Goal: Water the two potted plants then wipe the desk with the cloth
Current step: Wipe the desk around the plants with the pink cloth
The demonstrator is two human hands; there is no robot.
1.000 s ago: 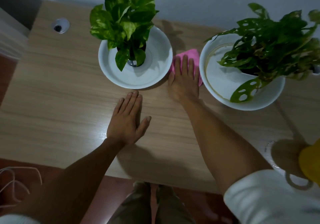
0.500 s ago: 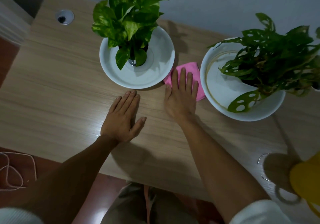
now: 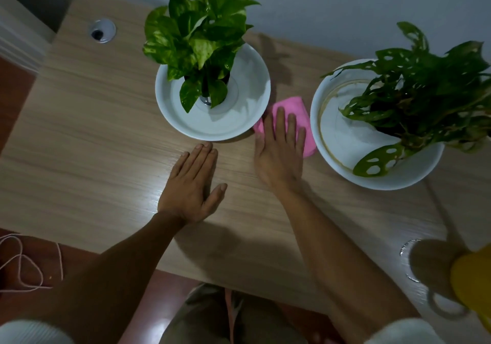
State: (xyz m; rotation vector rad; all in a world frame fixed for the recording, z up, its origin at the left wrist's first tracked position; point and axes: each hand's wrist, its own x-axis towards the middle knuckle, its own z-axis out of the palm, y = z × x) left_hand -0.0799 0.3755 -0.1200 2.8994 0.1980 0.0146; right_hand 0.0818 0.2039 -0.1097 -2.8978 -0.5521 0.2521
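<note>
**Wooden table, wipe under way between the pots**

On the table (image 3: 79, 136), the pink cloth (image 3: 303, 123) lies near the far edge between both white saucers, pressed flat by the right hand (image 3: 279, 152). The left hand (image 3: 190, 186) rests flat, holding nothing. A wide swipe could nudge the right saucer (image 3: 414, 178).

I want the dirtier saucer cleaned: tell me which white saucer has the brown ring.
The right saucer, under the plant with holed leaves. The left saucer looks plain white.
</note>
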